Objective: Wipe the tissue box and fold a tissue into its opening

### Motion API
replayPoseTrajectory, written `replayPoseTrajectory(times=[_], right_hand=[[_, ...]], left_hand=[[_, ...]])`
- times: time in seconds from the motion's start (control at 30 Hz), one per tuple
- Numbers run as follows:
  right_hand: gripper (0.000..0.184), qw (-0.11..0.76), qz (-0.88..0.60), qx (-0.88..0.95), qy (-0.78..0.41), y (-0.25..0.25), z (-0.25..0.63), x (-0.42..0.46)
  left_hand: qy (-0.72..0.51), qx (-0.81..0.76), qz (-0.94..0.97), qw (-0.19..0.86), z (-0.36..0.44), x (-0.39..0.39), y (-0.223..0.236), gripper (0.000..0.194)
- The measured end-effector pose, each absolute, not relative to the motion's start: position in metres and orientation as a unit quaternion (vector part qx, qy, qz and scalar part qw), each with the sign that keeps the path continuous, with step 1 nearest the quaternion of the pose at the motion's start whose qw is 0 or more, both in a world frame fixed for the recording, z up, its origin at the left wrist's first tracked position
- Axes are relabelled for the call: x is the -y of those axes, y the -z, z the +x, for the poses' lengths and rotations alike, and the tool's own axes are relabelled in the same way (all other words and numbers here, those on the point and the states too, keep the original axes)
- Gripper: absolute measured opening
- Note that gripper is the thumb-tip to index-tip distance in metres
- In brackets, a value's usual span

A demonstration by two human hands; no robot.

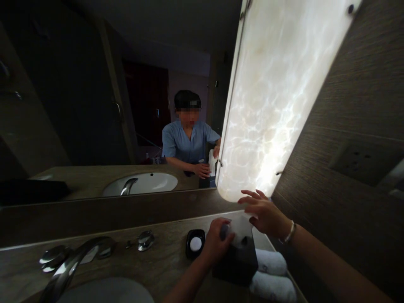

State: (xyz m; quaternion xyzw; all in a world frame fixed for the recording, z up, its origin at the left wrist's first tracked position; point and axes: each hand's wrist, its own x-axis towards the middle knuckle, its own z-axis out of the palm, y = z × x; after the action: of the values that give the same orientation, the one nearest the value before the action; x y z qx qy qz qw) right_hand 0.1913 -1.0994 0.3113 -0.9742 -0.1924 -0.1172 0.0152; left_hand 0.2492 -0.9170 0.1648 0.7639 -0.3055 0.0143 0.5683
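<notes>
A thin white sheet (242,227), looking like a tissue, stands up at the top of a dark box (235,265), near the right end of the counter (167,237). The left hand (217,240) is at the left side of this sheet, with its fingers curled and its thumb closed on a small greyish thing (224,231); what this thing is, I cannot tell. The right hand (265,214) is on the other side, open, with its fingers spread and bent above the sheet; if its thumb touches the sheet, I cannot tell. On the right wrist there is a light bracelet (291,232).

Just to the right of the box, 2 white rolled towels (271,261) lie side by side. To the left of the box is a black dish (190,253), in which lies 1 round white piece (195,244). Farther left are a round metal knob (145,240), a curved tap (67,263) and the basin (107,292).

Behind the counter, a wide mirror (142,113) shows a person in a blue shirt (189,145). A tall, bright lamp panel (268,84) is above the hands, and a dim socket plate (353,162) is on the right wall.
</notes>
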Motion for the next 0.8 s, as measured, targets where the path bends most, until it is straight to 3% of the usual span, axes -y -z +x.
replayPoseTrajectory(times=[0.07,0.13,0.27,0.37,0.43,0.47,0.63,0.73,0.8], right_hand=[[0.015,0.028,-0.971,0.171,0.162,-0.322,0.193,1.1],[0.023,0.035,-0.971,0.14,0.192,-0.332,0.193,1.102],[0.026,0.121,-0.921,0.13,0.348,-0.348,0.182,1.116],[0.028,0.229,-0.868,0.07,0.435,-0.35,0.157,1.129],[0.029,0.298,-0.87,0.021,0.392,-0.346,0.134,1.133],[0.03,0.317,-0.882,0.014,0.348,-0.343,0.123,1.133],[0.031,0.407,-0.902,0.011,0.143,-0.334,0.078,1.121],[0.024,0.448,-0.893,-0.004,0.047,-0.337,0.064,1.112],[0.024,0.46,-0.887,0.001,-0.035,-0.34,0.06,1.104]], left_hand=[[0.038,0.294,0.795,0.53,0.248,0.917,-0.161,0.076],[0.055,0.277,0.832,0.478,0.247,0.92,-0.157,0.094],[0.024,0.251,0.859,0.446,0.248,0.928,-0.154,0.077],[0.013,0.272,0.854,0.443,0.249,0.931,-0.158,0.043],[0.008,0.289,0.849,0.442,0.248,0.932,-0.16,0.016],[0.002,0.29,0.847,0.447,0.249,0.934,-0.161,0.012],[-0.012,0.343,0.806,0.482,0.258,0.942,-0.18,0.013],[-0.023,0.288,0.814,0.503,0.26,0.93,-0.215,0.043],[0.018,0.252,0.754,0.606,0.245,0.912,-0.249,0.062]])
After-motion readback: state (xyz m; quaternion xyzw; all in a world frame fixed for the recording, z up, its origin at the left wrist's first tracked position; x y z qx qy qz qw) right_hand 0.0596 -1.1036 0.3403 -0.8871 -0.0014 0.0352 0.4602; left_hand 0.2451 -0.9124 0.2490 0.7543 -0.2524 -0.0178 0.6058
